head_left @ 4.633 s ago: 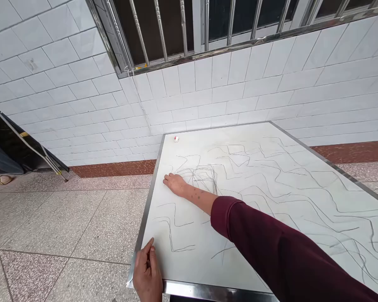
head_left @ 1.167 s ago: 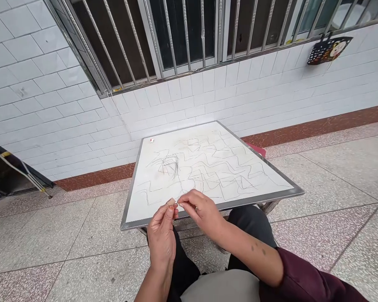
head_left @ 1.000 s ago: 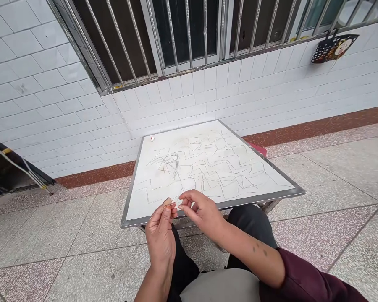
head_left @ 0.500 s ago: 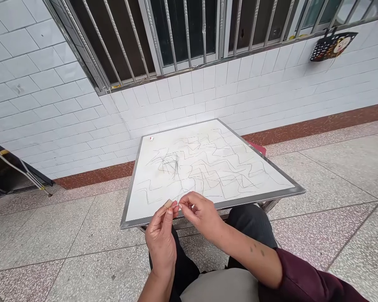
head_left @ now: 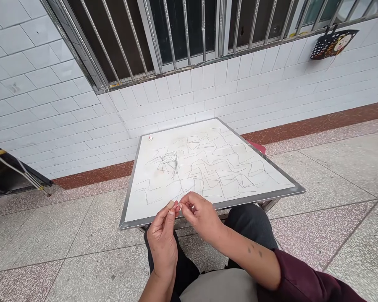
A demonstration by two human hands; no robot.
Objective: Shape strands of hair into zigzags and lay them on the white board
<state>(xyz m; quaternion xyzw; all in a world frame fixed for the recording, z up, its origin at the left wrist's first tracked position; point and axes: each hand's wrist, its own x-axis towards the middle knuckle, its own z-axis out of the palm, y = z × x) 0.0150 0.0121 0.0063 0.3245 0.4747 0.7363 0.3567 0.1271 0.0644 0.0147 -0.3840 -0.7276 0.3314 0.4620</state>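
Note:
Above the near edge of a white-topped table (head_left: 164, 212) with a grey rim, my two hands meet at the fingertips. My left hand (head_left: 162, 241) is closed in a pinch, thumb against index finger, and a tan wrap shows at the index fingertip. My right hand (head_left: 203, 214) pinches too, its thumb and index finger almost touching the left fingertips. A very fine thread-like strand seems to run between them; its kind is too small to make out. Many thin, dark, zigzag strands (head_left: 220, 167) spread over the tabletop, with a dense tangle (head_left: 171, 163) at left.
A small white and red item (head_left: 150, 138) lies at the table's far left corner. Behind stand a white tiled wall (head_left: 182, 98) and a barred window (head_left: 185, 33). A patterned bag (head_left: 332, 44) hangs at right. My knees are under the near edge.
Both hands stay pinched together at almost the same spot. The yellowish strand seen along my left fingers earlier shows less now. The view has shifted slightly.

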